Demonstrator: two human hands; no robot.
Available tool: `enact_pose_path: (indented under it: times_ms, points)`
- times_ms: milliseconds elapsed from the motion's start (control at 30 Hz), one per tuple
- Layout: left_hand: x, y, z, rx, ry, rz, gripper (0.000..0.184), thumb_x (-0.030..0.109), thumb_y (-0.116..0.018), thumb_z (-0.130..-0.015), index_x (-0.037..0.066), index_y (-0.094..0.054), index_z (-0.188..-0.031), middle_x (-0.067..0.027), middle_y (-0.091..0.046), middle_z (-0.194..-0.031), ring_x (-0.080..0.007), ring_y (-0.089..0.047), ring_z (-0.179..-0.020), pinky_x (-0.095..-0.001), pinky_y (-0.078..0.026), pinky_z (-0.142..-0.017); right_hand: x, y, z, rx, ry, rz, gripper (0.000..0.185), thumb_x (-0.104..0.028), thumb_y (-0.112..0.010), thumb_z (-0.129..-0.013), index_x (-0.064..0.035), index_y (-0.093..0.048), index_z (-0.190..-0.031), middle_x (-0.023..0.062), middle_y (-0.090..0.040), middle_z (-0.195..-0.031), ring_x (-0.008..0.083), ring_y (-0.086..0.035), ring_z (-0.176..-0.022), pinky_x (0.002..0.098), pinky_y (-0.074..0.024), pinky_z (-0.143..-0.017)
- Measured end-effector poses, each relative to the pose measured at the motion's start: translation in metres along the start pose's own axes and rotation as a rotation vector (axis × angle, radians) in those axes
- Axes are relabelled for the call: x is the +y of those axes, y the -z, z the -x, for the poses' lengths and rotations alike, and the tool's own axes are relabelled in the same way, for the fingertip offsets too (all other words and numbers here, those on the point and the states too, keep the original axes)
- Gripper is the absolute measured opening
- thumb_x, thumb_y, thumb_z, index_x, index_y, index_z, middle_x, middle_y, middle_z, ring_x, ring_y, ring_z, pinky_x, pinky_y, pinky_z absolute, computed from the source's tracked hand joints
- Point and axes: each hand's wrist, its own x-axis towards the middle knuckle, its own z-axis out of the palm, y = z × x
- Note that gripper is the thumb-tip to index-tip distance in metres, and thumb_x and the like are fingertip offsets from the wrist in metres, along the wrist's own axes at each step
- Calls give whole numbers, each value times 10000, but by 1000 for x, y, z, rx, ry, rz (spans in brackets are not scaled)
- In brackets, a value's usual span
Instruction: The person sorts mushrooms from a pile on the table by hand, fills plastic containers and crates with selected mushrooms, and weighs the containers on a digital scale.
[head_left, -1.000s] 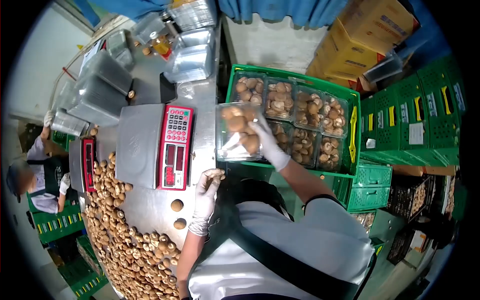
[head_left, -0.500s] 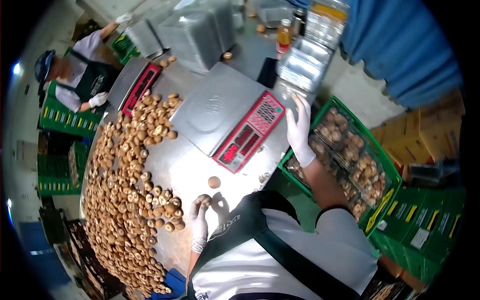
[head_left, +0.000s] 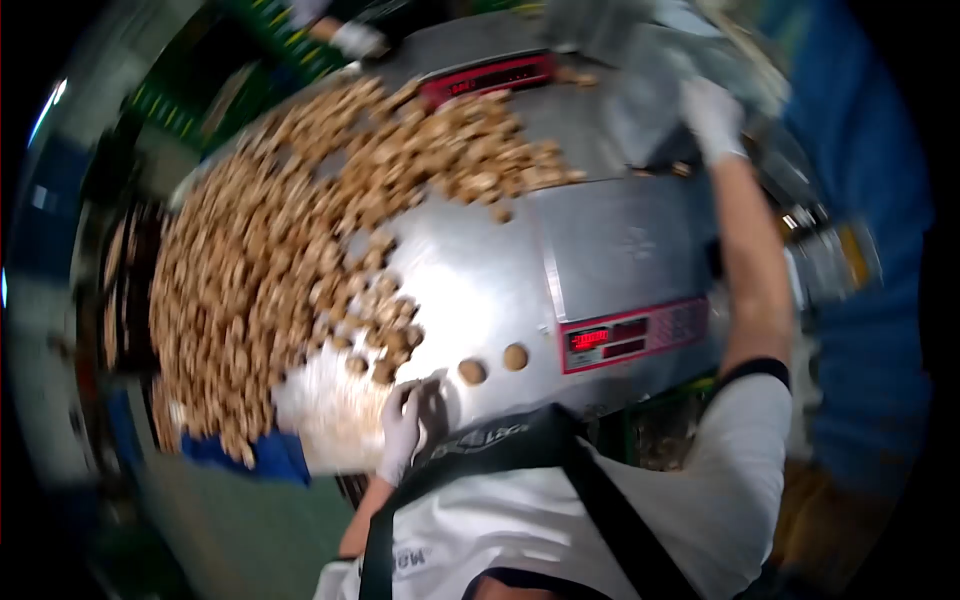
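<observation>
My gloved left hand [head_left: 401, 432] is low over the metal table's near edge, beside the dark apron. Its fingers are bent together, and blur hides what they hold, if anything. My gloved right hand [head_left: 715, 115] reaches to the stacked clear plastic trays [head_left: 645, 95] at the upper right; its fingertips are smeared by motion. Between the hands stands a scale [head_left: 630, 250] with a bare metal plate and a red panel with lit digits. Two loose mushrooms [head_left: 472, 372] lie left of that panel.
A large heap of brown mushrooms [head_left: 260, 250] covers the left of the metal table [head_left: 465, 260]. A second red scale [head_left: 487, 78] stands at the far side, near another person's gloved hand [head_left: 358, 40]. Blue cloth [head_left: 245, 455] hangs at the near left edge.
The view has turned. My right hand has let go of the filled mushroom tray near the green crate and moved across to the stacked trays. My left hand stays near the table edge.
</observation>
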Motion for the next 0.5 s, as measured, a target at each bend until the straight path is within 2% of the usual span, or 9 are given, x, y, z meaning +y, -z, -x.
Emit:
enact_pose_path:
  times_ms: [33,67,100,167,233,267,333,500]
  points:
    - [6,3,1,49,-8,20,192,114,-546,-978,-24,-632,-1081,-94,-673,-995,-171,-629,-958,-283,-485,-879,6,-10,-10,58,-57,-110,453,-419,-405,-960,-111,-731,-1022,164,-693,-1091,363,-640,-1053,457,-511,-867]
    - [10,6,4,85,50,64,193,100,-533,-981,-22,-623,-1101,-88,-672,-1003,-164,-626,-962,-277,-482,-884,18,-20,-22,98,-73,-248,445,-434,-447,-943,-112,-729,-1066,159,-667,-1172,360,-609,-1120,425,-479,-940]
    - [-2,10,7,116,102,122,197,88,-521,-983,-27,-612,-1114,-90,-672,-1015,-158,-623,-966,-273,-479,-887,41,-35,-45,2,-52,-323,444,-441,-506,-913,-103,-708,-1117,160,-662,-1188,354,-595,-1145,390,-459,-964]
    - [-16,15,13,185,145,194,195,74,-507,-985,-31,-603,-1119,-91,-673,-1027,-154,-620,-974,-272,-478,-889,65,-42,-65,-59,-70,-333,411,-398,-544,-890,-74,-712,-1079,153,-689,-1128,313,-612,-1112,365,-445,-945]
    - [-25,19,22,202,192,260,193,68,-500,-989,-30,-599,-1123,-92,-673,-1038,-155,-620,-983,-271,-476,-898,104,-66,-97,-94,54,-332,422,-369,-516,-903,-34,-702,-1078,143,-687,-1148,274,-614,-1109,339,-429,-957]
    - [-31,21,22,215,188,309,192,65,-497,-991,-29,-597,-1124,-92,-672,-1042,-156,-621,-988,-271,-475,-903,117,-74,-110,-98,-21,-371,423,-363,-506,-912,-42,-699,-1108,141,-684,-1165,254,-606,-1126,327,-418,-970]
    - [-32,23,28,243,223,351,195,62,-491,-994,-32,-588,-1135,-99,-671,-1060,-158,-619,-1001,-273,-475,-915,127,-84,-127,-73,-219,-515,432,-368,-495,-923,-47,-698,-1129,153,-677,-1180,256,-594,-1148,327,-410,-979]
    - [-43,24,32,272,242,458,204,62,-490,-995,-33,-581,-1152,-101,-665,-1084,-159,-616,-1011,-276,-473,-924,162,-81,-151,137,-132,-221,455,-427,-502,-917,-64,-706,-1102,138,-683,-1168,314,-612,-1088,379,-439,-926]
